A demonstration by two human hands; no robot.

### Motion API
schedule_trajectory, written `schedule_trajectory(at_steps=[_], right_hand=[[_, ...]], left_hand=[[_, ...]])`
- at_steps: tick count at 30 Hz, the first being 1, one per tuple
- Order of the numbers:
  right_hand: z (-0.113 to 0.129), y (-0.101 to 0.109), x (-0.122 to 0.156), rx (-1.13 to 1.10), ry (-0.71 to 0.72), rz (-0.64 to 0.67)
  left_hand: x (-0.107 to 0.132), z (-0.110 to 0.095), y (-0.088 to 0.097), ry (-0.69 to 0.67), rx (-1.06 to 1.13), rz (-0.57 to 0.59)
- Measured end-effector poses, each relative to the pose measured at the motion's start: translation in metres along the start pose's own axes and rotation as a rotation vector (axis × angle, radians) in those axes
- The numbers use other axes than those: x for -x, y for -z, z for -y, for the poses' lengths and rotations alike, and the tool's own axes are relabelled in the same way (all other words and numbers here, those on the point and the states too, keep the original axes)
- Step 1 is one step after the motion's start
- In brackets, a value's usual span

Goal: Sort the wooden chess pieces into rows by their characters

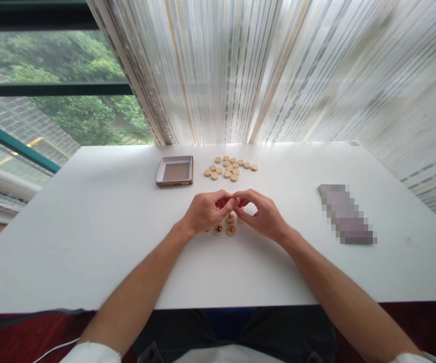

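Note:
My left hand [206,210] and my right hand [260,214] meet fingertip to fingertip over the middle of the white table [89,227]. Together they pinch a small round wooden game piece [236,201], mostly hidden by the fingers. Just below the hands lie a few face-up wooden discs [230,224] marked with red or black characters. Farther back sits a loose cluster of several plain face-down discs [230,168].
An open, shallow cardboard box [175,171] with a white rim lies at the back, left of the plain discs. A flat, blurred grey object [346,214] rests on the right side. Striped curtains hang behind the table; a window is at the left.

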State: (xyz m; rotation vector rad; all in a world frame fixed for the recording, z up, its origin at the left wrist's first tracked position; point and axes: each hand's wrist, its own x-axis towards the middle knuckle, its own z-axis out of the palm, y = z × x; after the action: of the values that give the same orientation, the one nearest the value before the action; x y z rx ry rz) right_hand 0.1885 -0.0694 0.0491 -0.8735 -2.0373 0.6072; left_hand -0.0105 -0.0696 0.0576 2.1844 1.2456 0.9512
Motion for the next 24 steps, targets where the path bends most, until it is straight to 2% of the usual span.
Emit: schedule_trajectory(at_steps=[12, 24], right_hand=[[0.0005, 0.0029, -0.0012, -0.009, 0.007, -0.003], [0.0025, 0.0033, -0.0026, -0.159, -0.083, -0.027]], left_hand=[[-0.0005, 0.0005, 0.0018, -0.006, -0.011, 0.017], [-0.0008, 0.0004, 0.0021, 0.013, 0.042, 0.008]])
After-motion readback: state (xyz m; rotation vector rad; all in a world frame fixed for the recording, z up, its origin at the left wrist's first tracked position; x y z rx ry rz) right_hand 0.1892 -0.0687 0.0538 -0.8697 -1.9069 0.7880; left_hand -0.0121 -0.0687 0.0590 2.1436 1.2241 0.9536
